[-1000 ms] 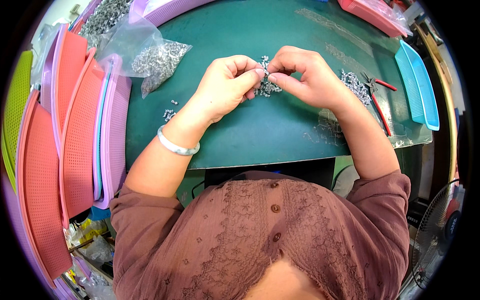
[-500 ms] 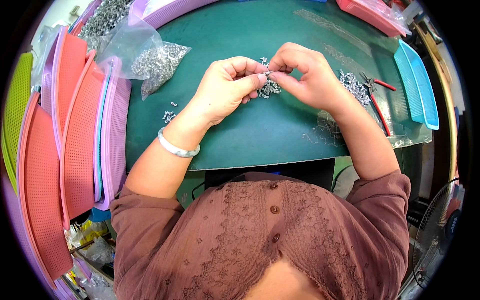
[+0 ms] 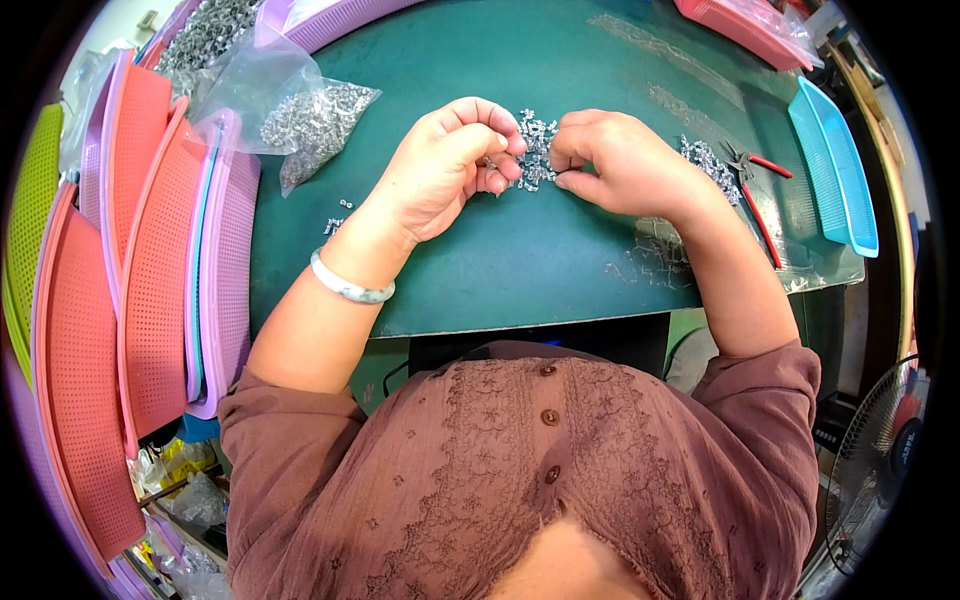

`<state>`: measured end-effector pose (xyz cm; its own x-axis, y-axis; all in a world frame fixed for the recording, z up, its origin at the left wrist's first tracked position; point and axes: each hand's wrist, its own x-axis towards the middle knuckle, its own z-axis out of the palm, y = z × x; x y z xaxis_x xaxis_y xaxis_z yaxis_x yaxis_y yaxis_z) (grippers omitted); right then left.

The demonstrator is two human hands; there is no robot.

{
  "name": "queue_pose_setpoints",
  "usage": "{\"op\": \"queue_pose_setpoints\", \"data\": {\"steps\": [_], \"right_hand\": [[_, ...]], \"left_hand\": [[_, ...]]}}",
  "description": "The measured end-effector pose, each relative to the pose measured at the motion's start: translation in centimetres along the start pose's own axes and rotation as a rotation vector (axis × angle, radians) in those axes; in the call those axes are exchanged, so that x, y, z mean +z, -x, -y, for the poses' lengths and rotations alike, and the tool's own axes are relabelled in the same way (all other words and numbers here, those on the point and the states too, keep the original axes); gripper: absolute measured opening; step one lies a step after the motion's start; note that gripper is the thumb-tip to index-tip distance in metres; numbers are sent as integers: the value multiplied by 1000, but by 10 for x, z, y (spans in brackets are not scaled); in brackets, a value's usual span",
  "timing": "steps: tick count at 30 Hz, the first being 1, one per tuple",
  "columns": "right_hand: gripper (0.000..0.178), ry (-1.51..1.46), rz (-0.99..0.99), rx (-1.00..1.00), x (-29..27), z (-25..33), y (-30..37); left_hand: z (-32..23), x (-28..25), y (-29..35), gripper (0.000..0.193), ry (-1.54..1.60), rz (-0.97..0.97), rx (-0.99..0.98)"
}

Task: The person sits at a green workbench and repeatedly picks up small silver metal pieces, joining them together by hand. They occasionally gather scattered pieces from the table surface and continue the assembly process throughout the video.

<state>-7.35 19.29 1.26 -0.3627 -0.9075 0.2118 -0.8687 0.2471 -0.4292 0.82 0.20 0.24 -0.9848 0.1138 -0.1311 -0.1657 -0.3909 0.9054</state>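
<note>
A loose pile of small shiny metal pieces (image 3: 538, 152) lies on the green tabletop between my two hands. My left hand (image 3: 440, 165) is at the pile's left edge, its fingers curled and the thumb pressed in; whatever is in them is too small to make out. At the right edge of the pile, my right hand (image 3: 625, 168) has its fingers bent and its thumb close to them, the tips touching or almost touching the pieces. What these fingertips hold, if anything, is hidden.
Red-handled pliers (image 3: 762, 215) lie beside a second metal heap (image 3: 708, 165) at right, near a blue basket (image 3: 835, 170). Leftward are a few loose pieces (image 3: 333, 226), a clear bag of metal parts (image 3: 325, 125) and stacked plastic baskets (image 3: 160, 270). A fan (image 3: 870, 470) stands lower right.
My hands were together, fingertips meeting at a small metal piece over the pile. They have since parted, the left moving slightly left and the right moving right, and more of the pile shows.
</note>
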Motion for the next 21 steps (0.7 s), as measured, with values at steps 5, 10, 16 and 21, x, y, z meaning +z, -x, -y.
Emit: {"op": "queue_pose_setpoints", "data": {"steps": [5,10,16,21], "right_hand": [[3,7,5,11,3,0,0],[5,54,45,-3,3,0,0],[4,-27,-50,-92,-1,2,-1],[6,-163,-132,-152,2,1,-4]], "left_hand": [[2,-3,-1,10,-81,21,-21],[2,-1,0,10,-182,8,-35],[3,4,1,11,-313,-5,-54],[3,10,3,11,-436,-9,-83]]}}
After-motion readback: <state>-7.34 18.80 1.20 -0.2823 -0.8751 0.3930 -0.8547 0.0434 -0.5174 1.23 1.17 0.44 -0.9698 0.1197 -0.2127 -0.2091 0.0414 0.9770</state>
